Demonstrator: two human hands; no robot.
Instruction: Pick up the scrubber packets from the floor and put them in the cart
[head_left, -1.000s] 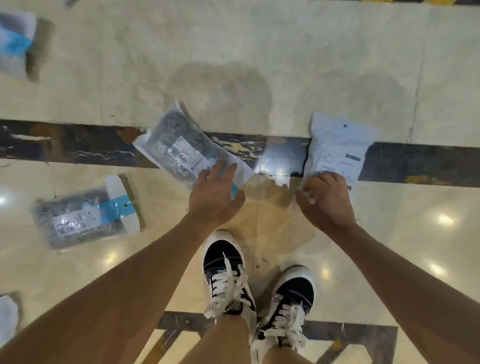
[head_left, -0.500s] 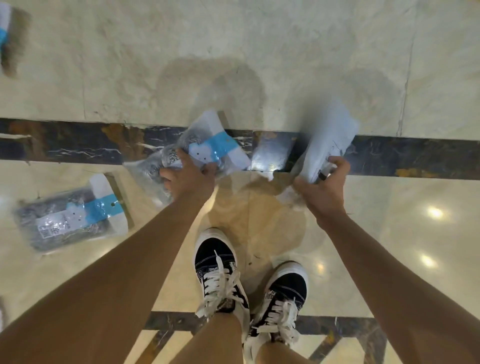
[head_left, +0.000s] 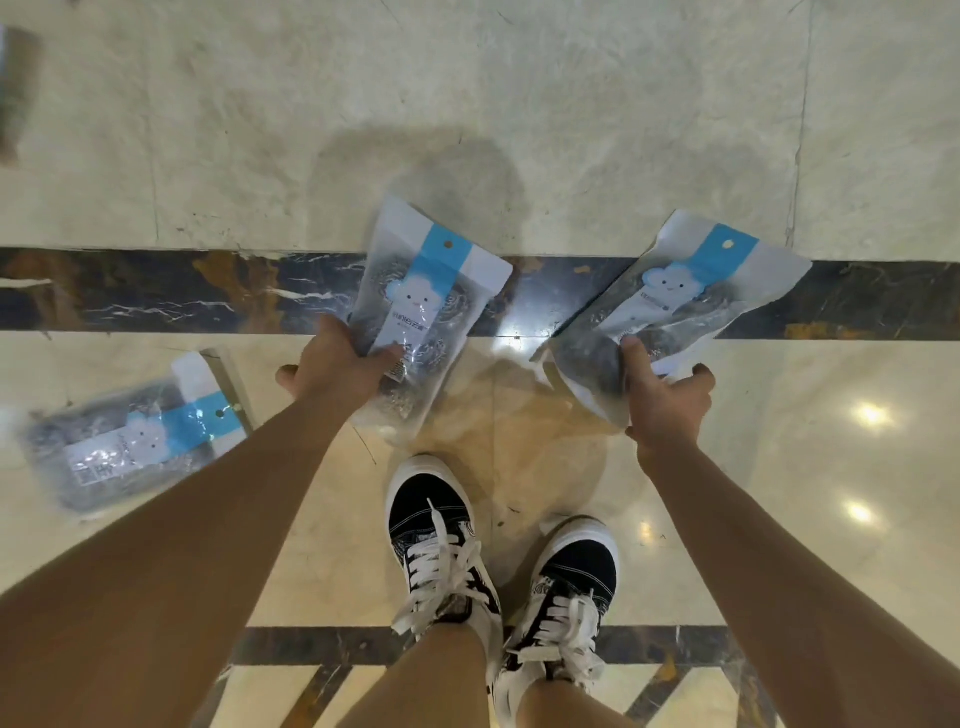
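Note:
My left hand (head_left: 335, 366) grips a scrubber packet (head_left: 423, 296), a clear bag with a white and blue header and a cloud face, held off the floor with its front up. My right hand (head_left: 667, 400) holds a second, matching packet (head_left: 675, 301), tilted to the right. A third packet (head_left: 135, 441) lies flat on the floor to the left. At the far left edge, the blurred end of another packet (head_left: 13, 88) shows. The cart is out of view.
I stand on glossy beige marble floor (head_left: 571, 130) crossed by a dark marble strip (head_left: 156, 291). My two black and white sneakers (head_left: 441, 540) are directly below the hands. Another dark inlay runs behind my feet.
Both hands have lifted their packets off the floor and turned them front side up. The view has shifted slightly, and the left floor packet looks closer.

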